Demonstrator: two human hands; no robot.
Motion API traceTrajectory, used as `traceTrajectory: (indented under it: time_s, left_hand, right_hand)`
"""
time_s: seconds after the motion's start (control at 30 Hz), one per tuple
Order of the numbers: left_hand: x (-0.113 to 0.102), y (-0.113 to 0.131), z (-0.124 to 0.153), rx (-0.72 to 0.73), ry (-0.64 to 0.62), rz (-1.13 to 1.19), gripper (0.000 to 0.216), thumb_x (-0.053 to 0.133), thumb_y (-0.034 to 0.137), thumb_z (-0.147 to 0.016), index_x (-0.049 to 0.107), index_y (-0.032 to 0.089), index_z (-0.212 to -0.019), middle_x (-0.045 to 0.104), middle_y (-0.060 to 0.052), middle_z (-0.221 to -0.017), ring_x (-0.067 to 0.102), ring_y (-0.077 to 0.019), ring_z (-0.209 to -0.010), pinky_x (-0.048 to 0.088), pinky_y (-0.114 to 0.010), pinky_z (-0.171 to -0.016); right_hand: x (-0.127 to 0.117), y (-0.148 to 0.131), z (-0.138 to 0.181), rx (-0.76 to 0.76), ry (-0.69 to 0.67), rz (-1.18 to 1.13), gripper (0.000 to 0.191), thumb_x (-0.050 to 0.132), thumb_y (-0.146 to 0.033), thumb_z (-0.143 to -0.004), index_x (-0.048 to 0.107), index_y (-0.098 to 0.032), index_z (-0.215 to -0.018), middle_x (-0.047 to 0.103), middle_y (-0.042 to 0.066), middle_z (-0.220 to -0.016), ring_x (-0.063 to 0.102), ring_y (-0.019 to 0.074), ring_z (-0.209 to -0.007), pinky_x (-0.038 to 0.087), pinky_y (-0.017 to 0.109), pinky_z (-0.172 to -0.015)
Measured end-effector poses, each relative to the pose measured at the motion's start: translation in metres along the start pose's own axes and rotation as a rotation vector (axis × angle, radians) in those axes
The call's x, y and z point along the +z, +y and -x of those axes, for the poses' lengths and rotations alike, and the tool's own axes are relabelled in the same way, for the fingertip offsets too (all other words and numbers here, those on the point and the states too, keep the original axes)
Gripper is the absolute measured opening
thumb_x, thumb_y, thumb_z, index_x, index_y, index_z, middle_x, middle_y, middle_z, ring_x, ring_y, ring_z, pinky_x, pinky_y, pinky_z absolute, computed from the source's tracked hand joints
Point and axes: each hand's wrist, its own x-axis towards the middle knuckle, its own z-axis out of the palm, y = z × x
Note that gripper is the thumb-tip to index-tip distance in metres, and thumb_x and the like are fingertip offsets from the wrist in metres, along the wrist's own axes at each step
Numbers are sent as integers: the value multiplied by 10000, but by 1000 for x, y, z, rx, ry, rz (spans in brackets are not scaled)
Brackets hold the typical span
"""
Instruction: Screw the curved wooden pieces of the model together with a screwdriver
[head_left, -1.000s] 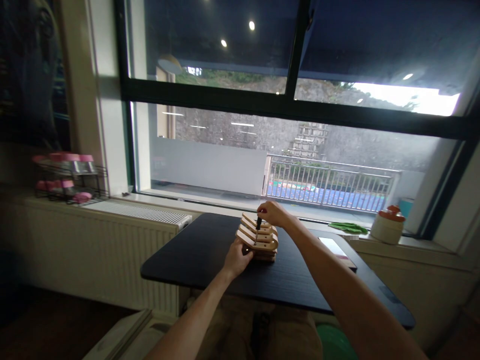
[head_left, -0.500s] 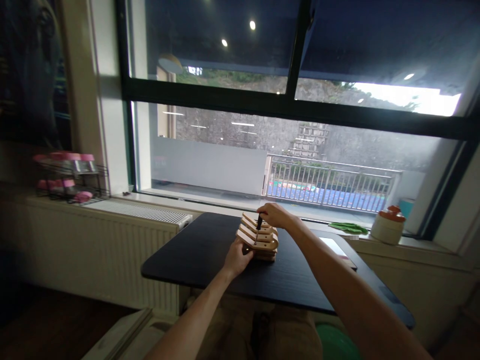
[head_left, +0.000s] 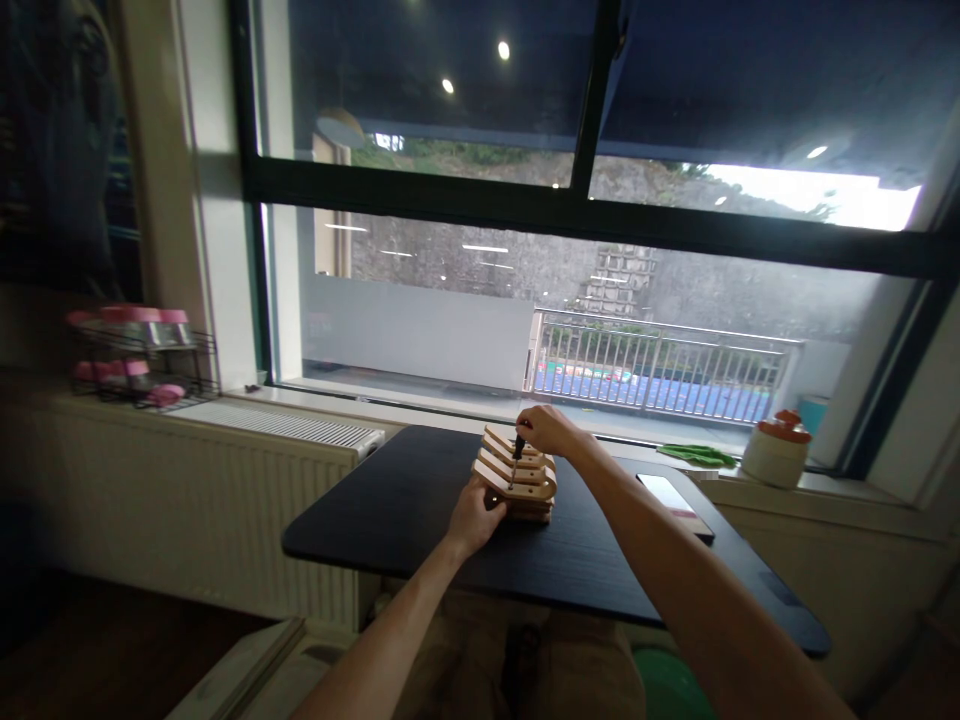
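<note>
On the dark table (head_left: 390,510) stands a light wooden rack (head_left: 536,487) with several curved slats that have small holes. My left hand (head_left: 476,518) grips its near left corner, fingers closed around the wood. Above the rack, my right hand (head_left: 549,430) is closed on the top of a black-handled screwdriver (head_left: 519,447). The tool points downward, almost upright, and its tip meets the front slat near a hole. Whether a screw sits under the tip is too small to tell.
A phone (head_left: 675,505) lies on the table right of my right forearm. Along the windowsill are a green cloth (head_left: 697,456) and a white jar with an orange lid (head_left: 778,450). A radiator (head_left: 225,510) and a wire rack of pink-lidded jars (head_left: 146,350) stand to the left.
My right hand has shifted very slightly around the screwdriver's handle. The wooden rack and my left hand look the same, and the phone shows a little more clearly.
</note>
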Motion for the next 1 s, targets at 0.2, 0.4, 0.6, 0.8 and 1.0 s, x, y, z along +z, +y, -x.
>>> traceTrajectory:
  time_s: [0.2,0.4,0.6,0.8,1.0]
  left_hand:
    - [0,-1,0,0,6,1,324,602,127,-667,576,166,-987,600,-53,-1051,553,-172,-991,439,-313,-884]
    - [0,1,0,18,6,37,320,595,116,-669,579,163,-985,608,-54,-1035,567,-166,-954,454,-313,-862]
    - [1,0,1,1,15,20,311,597,113,-667,583,166,-973,609,-51,-1036,558,-176,-986,439,-333,-895]
    - [-1,3,1,6,29,-16,318,604,113,-664,586,171,-977,611,-46,-1036,559,-171,-988,437,-323,-896]
    - [0,-3,0,12,20,-23,326,612,129,-663,586,171,-985,605,-55,-1050,556,-180,-993,432,-330,-897]
  right_hand:
    - [8,-1,-2,69,51,-38,283,459,-329,-799,662,-202,-951,663,55,-852,575,153,-726,360,214,-597]
    - [8,3,-5,-6,-23,-214,299,468,-263,-783,651,-224,-1016,660,6,-796,557,109,-675,372,184,-610]
    - [9,11,-4,-19,-64,-296,351,462,-244,-779,623,-185,-1085,660,10,-743,553,103,-621,388,184,-593]
    - [10,11,-5,-27,-48,-257,314,468,-263,-788,643,-191,-1038,666,14,-764,556,105,-638,381,182,-593]
    - [6,8,-4,-47,-29,-207,273,453,-270,-798,672,-171,-929,657,17,-722,538,93,-598,353,174,-552]
